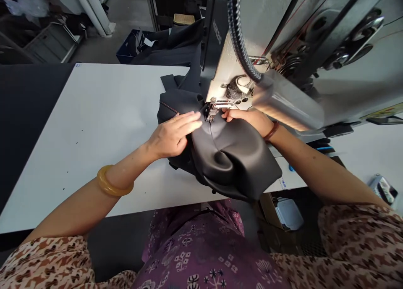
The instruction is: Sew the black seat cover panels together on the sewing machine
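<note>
Two bare hands at the sewing machine [343, 85]. Left hand [171, 135]: flat, fingers extended, resting on black leather-like panel [252, 148], grasping nothing visible. Right hand [247, 117]: fingers curled at the same panel; pinching or merely steadying, cannot tell. Presser foot [210, 113] between both hands' fingertips. Done, as judged: red stitching [169, 107] just beyond left fingers. Outstanding, probably: seam line [215, 138], bodyward between hands, no red thread discernible; remainder hidden in folds. Left of left hand: white tabletop [103, 112].

Looking forward and down from head height, close above black material [242, 142], over purple patterned clothing [204, 251] at the bottom edge, taking in the desk [107, 116], sewing machine [343, 87] and floor [121, 11] beyond.
</note>
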`<action>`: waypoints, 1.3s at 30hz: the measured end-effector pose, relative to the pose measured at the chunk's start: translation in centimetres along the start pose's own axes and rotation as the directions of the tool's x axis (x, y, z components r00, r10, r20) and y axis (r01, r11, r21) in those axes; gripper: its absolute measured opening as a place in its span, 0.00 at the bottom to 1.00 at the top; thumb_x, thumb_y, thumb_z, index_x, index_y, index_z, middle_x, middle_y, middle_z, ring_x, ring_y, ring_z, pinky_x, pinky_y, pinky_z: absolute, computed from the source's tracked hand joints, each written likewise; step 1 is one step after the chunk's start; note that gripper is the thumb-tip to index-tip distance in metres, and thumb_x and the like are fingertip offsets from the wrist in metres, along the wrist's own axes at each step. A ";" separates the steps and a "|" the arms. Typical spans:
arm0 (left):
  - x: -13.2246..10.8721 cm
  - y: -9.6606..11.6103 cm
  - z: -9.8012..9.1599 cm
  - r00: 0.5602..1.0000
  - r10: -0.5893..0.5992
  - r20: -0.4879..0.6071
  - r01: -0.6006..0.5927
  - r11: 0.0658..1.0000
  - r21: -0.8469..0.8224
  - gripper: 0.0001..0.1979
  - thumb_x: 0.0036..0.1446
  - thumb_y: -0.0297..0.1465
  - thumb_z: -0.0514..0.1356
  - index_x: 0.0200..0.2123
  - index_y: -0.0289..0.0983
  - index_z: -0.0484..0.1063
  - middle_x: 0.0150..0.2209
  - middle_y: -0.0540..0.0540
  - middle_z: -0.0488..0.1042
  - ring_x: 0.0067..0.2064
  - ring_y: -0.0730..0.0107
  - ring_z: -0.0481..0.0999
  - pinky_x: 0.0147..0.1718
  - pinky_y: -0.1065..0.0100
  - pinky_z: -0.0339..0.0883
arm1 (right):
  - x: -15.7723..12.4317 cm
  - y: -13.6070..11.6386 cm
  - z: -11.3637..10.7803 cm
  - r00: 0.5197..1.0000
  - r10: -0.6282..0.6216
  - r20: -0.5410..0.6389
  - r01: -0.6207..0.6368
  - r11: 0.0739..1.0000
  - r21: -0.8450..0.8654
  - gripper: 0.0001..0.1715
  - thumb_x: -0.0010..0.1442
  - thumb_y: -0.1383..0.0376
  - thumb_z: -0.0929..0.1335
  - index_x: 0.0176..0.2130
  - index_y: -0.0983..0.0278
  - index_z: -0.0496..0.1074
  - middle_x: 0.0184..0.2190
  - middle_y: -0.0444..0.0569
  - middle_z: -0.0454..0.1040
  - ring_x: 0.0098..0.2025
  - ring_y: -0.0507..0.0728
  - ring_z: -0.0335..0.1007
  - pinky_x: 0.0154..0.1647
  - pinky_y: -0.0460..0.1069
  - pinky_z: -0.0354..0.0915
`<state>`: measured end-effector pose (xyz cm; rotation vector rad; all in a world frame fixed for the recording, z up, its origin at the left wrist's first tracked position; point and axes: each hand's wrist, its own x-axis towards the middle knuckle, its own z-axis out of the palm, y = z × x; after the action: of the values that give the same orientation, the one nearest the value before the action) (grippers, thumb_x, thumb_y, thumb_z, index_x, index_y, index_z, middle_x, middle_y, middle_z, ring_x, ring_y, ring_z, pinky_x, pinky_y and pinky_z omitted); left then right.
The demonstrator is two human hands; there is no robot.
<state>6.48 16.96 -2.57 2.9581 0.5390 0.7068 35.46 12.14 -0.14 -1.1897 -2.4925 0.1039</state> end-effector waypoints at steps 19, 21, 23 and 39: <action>1.2 -2.5 -1.7 0.990 -0.033 0.138 0.000 0.972 0.234 0.33 0.52 0.25 0.56 0.62 0.41 0.57 0.62 0.40 0.62 0.63 0.45 0.59 0.56 0.41 0.58 | -2.0 -9.7 -1.2 0.956 -0.278 0.096 0.287 0.954 -0.087 0.09 0.55 0.72 0.60 0.33 0.63 0.69 0.30 0.45 0.74 0.35 0.53 0.68 0.56 0.55 0.56; 1.8 -0.4 -3.1 0.936 0.216 0.279 -0.269 0.949 0.166 0.34 0.48 0.22 0.57 0.60 0.42 0.58 0.63 0.42 0.60 0.63 0.51 0.60 0.60 0.44 0.53 | -1.7 -9.6 -1.9 0.964 -0.264 -0.015 0.264 0.965 0.004 0.10 0.57 0.71 0.59 0.31 0.62 0.67 0.27 0.44 0.74 0.33 0.53 0.69 0.53 0.54 0.59; 2.6 1.0 -3.5 0.861 0.348 0.370 -0.404 0.911 0.082 0.36 0.44 0.23 0.59 0.60 0.38 0.59 0.63 0.40 0.59 0.63 0.53 0.60 0.60 0.48 0.53 | -0.9 -9.8 -2.8 0.970 -0.215 -0.109 0.226 0.969 0.097 0.12 0.60 0.68 0.59 0.28 0.61 0.66 0.25 0.44 0.72 0.32 0.52 0.70 0.50 0.53 0.61; 2.1 3.3 -2.9 0.872 0.201 0.447 -0.341 0.904 0.258 0.25 0.55 0.22 0.49 0.56 0.39 0.66 0.59 0.45 0.66 0.60 0.51 0.64 0.47 0.54 0.67 | -1.9 -6.8 -1.2 0.982 -0.179 0.052 0.185 0.970 -0.156 0.15 0.49 0.71 0.62 0.37 0.67 0.71 0.39 0.50 0.77 0.47 0.59 0.71 0.49 0.56 0.61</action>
<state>8.00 14.56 1.39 3.3962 0.2153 -0.0268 31.97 6.26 1.88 -1.0196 -2.6719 -0.1262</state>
